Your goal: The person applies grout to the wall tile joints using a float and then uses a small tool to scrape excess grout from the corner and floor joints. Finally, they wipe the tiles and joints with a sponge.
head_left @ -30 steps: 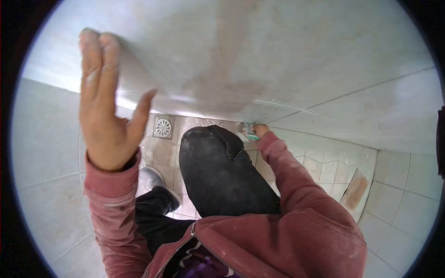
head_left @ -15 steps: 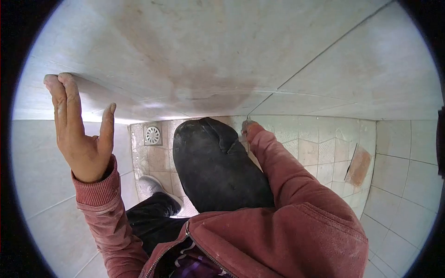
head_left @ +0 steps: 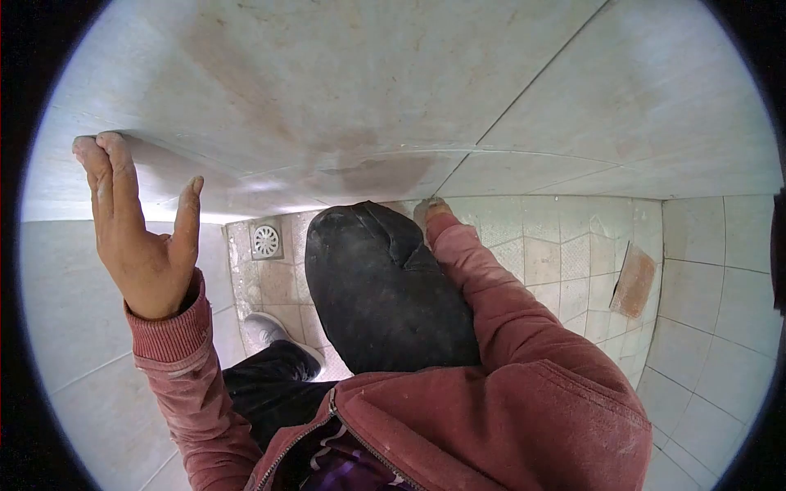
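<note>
On the left, my left hand [head_left: 147, 237] is raised with its fingers stretched out, fingertips against the pale tiled wall [head_left: 327, 74], holding nothing. Low down, where the wall meets the floor, my right hand [head_left: 436, 209] is beside my bent knee [head_left: 381, 286] in dark trousers. A greyish thing shows at its fingers, too small to make out. Most of the right fingers are hidden. A dark joint line runs up the wall from near the right hand, and brownish smears mark the tiles.
A round white drain [head_left: 266, 241] is set in the patterned floor [head_left: 544, 262] at the left. My shoe [head_left: 270, 329] rests below it. A reddish-brown tile piece [head_left: 634, 282] lies near the right wall [head_left: 708, 278].
My right hand has shifted slightly left and up along the foot of the wall. My left hand stays almost in place. The view has moved a little.
</note>
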A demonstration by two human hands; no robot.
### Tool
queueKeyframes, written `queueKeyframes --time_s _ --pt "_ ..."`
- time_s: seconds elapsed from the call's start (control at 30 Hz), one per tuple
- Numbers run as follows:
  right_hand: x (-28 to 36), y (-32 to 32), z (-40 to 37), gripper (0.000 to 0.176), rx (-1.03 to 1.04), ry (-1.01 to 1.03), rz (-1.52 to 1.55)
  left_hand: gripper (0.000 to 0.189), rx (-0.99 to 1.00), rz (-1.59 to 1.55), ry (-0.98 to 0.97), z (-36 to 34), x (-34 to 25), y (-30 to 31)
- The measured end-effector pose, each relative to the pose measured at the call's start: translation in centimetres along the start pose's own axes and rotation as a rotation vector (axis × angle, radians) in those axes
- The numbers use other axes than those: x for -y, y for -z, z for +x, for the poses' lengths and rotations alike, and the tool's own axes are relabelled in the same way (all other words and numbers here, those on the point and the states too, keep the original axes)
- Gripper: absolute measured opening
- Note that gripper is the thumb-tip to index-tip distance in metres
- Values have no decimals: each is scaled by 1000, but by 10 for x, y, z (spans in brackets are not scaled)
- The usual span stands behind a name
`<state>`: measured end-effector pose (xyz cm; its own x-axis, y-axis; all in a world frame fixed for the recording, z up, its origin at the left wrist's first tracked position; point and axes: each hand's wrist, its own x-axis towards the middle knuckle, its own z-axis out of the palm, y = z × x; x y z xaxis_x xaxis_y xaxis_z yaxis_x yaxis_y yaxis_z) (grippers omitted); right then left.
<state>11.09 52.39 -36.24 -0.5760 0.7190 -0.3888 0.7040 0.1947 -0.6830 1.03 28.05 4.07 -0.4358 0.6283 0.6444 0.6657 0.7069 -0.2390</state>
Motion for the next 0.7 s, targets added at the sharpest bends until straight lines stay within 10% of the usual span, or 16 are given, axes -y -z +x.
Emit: queueKeyframes --time_s 0.37,0.47,0.53,0.67,0.7 --pt "19 56 -25 30 -2 30 -65 66 21 86 -15 4 -5 9" --pt "11 64 -23 39 13 392 -399 66 49 114 -16 3 -5 8" --pt "59 109 -49 35 173 38 -9 65 25 124 -8 6 -5 7" --pt "74 136 -62 26 156 43 78 63 43 132 -20 7 -4 10" --pt "67 139 -61 25 178 309 -88 62 55 127 -27 5 -4 10"
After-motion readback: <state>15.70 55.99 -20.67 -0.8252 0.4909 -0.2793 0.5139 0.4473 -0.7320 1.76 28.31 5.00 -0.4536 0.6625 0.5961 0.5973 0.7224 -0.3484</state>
